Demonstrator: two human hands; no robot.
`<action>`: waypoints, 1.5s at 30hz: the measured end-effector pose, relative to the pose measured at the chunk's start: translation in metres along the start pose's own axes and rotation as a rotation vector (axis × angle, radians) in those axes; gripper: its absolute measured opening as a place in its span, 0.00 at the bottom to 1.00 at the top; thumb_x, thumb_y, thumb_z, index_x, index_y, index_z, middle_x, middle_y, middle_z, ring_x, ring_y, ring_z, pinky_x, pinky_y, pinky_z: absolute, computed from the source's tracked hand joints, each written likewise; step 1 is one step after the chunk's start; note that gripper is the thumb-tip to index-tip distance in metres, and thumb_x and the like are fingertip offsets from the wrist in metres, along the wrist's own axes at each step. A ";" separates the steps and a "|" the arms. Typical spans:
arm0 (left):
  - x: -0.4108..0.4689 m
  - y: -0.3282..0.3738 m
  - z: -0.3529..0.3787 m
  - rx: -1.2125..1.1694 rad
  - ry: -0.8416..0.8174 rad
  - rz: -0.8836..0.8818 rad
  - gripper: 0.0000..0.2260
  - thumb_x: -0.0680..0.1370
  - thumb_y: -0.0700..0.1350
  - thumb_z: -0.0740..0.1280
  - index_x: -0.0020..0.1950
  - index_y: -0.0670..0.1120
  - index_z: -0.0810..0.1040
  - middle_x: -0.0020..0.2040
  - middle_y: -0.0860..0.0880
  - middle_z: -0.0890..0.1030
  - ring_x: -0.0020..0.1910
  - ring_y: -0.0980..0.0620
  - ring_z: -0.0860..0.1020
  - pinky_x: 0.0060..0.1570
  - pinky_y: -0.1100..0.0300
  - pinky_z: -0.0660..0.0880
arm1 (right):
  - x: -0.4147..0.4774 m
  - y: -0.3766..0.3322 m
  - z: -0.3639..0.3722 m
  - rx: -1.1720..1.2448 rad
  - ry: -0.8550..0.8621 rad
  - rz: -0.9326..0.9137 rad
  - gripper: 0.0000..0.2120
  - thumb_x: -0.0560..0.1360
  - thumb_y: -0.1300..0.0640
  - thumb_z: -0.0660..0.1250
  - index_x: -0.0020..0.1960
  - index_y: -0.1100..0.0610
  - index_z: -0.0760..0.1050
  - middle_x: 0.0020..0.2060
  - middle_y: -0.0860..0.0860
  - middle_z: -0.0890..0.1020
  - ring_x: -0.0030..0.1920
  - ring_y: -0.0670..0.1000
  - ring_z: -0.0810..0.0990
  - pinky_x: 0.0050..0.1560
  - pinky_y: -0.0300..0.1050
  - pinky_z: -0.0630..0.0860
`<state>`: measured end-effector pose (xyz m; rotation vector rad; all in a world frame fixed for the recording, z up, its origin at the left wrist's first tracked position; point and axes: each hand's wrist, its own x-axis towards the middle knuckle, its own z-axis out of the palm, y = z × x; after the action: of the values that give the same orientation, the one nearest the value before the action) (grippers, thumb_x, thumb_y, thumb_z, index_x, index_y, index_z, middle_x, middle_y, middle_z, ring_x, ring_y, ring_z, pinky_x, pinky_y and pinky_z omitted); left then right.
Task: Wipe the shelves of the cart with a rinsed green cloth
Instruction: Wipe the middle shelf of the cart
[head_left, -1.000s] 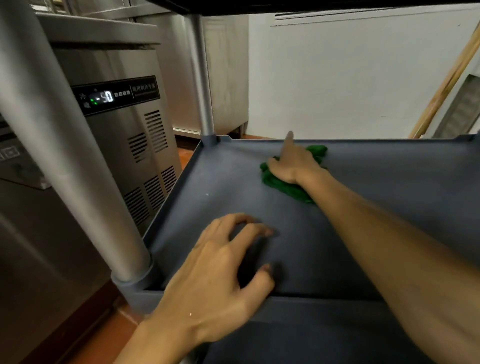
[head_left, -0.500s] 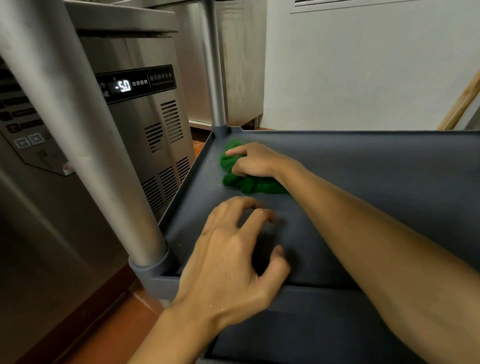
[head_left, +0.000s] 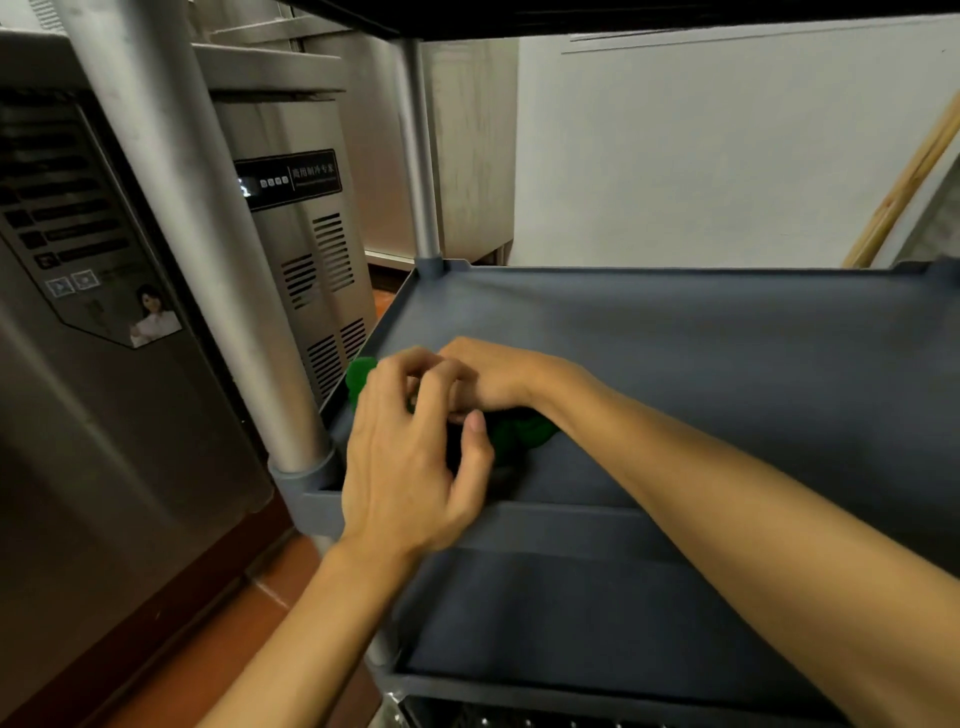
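The green cloth (head_left: 524, 431) lies bunched at the front left of the cart's grey middle shelf (head_left: 675, 364), with one end sticking out at the shelf's left rim. My right hand (head_left: 493, 374) lies on top of the cloth and grips it; its fingers are mostly hidden behind my left hand. My left hand (head_left: 410, 467) is over the shelf's front left corner, just in front of the right hand, fingers loosely curled and holding nothing that I can see. A lower grey shelf (head_left: 571, 623) shows beneath.
The cart's metal post (head_left: 208, 234) rises at the front left corner and a second post (head_left: 423, 156) at the back left. Steel appliances (head_left: 104, 364) stand close on the left. A wooden pole (head_left: 904, 187) leans on the white wall at the right. The upper shelf (head_left: 623, 15) hangs overhead.
My right hand has dragged the green cloth from the back middle of the shelf to the left and then toward the front left corner. My left hand has lifted off the shelf and curled.
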<state>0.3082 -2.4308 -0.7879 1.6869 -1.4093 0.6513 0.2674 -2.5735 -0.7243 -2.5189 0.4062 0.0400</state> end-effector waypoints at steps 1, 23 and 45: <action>0.000 -0.001 0.002 -0.015 0.008 -0.002 0.17 0.80 0.50 0.60 0.59 0.39 0.78 0.58 0.42 0.73 0.52 0.43 0.75 0.48 0.47 0.74 | -0.008 0.000 0.001 0.016 0.006 0.017 0.08 0.75 0.66 0.63 0.37 0.63 0.75 0.33 0.56 0.77 0.33 0.50 0.75 0.33 0.38 0.70; 0.039 -0.055 0.040 -0.124 -0.216 -0.280 0.21 0.84 0.61 0.52 0.65 0.53 0.78 0.60 0.48 0.78 0.60 0.46 0.76 0.55 0.51 0.71 | -0.060 0.059 0.013 0.122 0.724 0.124 0.18 0.75 0.51 0.69 0.65 0.50 0.79 0.54 0.50 0.77 0.53 0.49 0.77 0.52 0.41 0.72; -0.097 0.016 -0.024 -1.494 0.189 -1.078 0.29 0.80 0.65 0.55 0.49 0.43 0.85 0.49 0.39 0.84 0.49 0.45 0.83 0.49 0.53 0.82 | -0.101 -0.028 0.133 0.242 0.448 -0.205 0.22 0.72 0.51 0.65 0.65 0.50 0.76 0.54 0.46 0.78 0.58 0.42 0.76 0.61 0.35 0.69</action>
<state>0.2720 -2.3593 -0.8496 0.7954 -0.3338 -0.7224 0.1877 -2.4492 -0.8078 -2.3021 0.3015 -0.6241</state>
